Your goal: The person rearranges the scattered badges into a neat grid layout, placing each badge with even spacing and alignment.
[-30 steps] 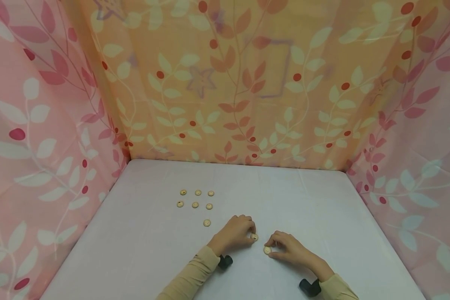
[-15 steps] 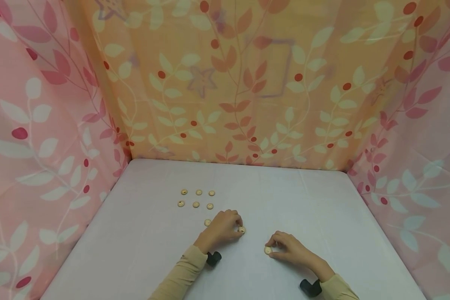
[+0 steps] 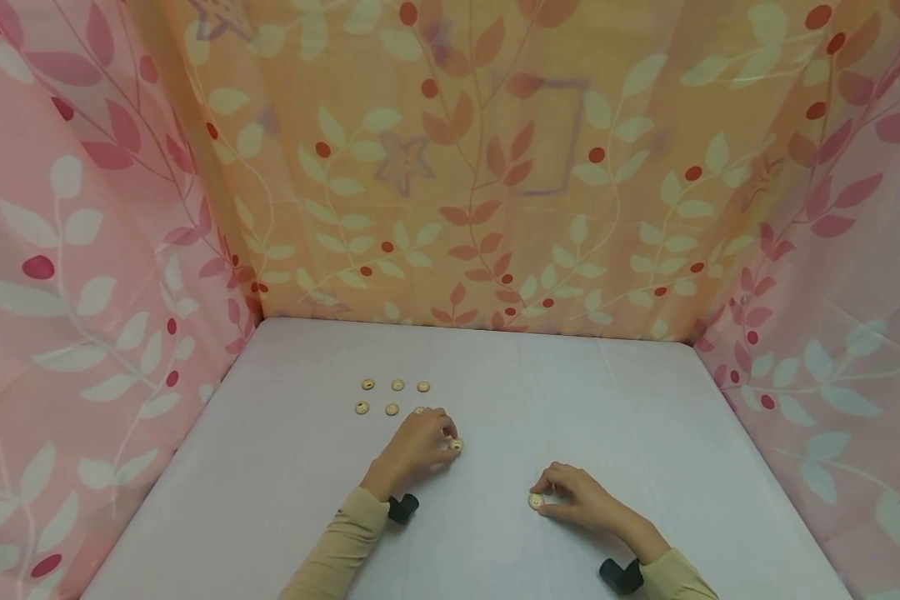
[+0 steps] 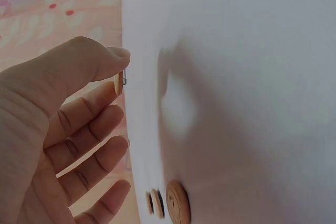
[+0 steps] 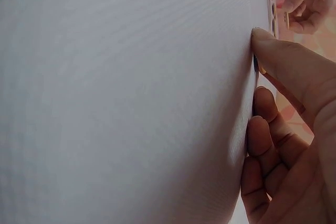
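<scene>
My left hand (image 3: 412, 442) pinches a round wooden badge (image 3: 457, 445) between thumb and fingers. In the left wrist view this badge (image 4: 118, 84) is edge-on, with a small metal pin on its back, raised over the white tabletop; the other fingers are loosely bent. At the right, my right hand (image 3: 583, 502) pinches another round wooden badge (image 3: 536, 501) low at the tabletop; in the right wrist view the thumb mostly covers it. Two rows of similar badges (image 3: 392, 409) lie beyond my left hand, the nearest right one partly covered by it. A badge with a drawn face (image 4: 178, 203) shows in the left wrist view.
The white-covered table (image 3: 630, 408) has a patterned orange curtain (image 3: 457, 167) behind it. Pink leaf-patterned curtains (image 3: 60, 250) stand along both sides. A black wrist device (image 3: 403, 508) sits under my left cuff, another (image 3: 621, 576) by the right.
My left hand has moved left and slightly away from me with its badge, toward the rows. It now covers a badge lying nearer than the rows. My right hand has stayed in place.
</scene>
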{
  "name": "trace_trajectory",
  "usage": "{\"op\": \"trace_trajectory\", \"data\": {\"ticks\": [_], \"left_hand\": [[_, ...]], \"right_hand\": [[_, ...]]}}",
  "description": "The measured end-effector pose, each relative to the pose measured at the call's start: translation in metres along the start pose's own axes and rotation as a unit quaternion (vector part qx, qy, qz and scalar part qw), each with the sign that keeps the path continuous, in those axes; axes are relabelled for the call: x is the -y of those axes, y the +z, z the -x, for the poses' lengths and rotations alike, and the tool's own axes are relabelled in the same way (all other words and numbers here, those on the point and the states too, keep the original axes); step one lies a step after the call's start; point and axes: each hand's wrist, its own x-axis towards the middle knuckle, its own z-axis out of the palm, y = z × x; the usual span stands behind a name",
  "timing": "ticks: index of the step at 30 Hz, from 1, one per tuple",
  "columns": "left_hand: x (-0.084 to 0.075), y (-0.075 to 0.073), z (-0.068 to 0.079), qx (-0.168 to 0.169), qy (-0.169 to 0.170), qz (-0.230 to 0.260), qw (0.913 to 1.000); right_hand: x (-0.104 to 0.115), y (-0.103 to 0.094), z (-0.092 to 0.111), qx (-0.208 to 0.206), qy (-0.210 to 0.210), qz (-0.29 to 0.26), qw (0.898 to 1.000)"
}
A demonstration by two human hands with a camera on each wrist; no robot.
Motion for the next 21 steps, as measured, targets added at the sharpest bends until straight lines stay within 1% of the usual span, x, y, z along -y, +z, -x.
{"op": "trace_trajectory", "data": {"ticks": [7,13,21], "left_hand": [[0.011,-0.006,0.007,0.004,-0.029,0.003,0.9996],[0.019,-0.012,0.012,-0.013,-0.032,0.013,0.9993],[0.033,-0.017,0.019,-0.035,-0.033,-0.003,0.9988]], "right_hand": [[0.000,0.000,0.000,0.001,0.008,0.003,1.000],[0.002,-0.001,0.000,0.006,0.020,0.003,1.000],[0.001,0.000,0.000,0.007,0.021,-0.003,1.000]]}}
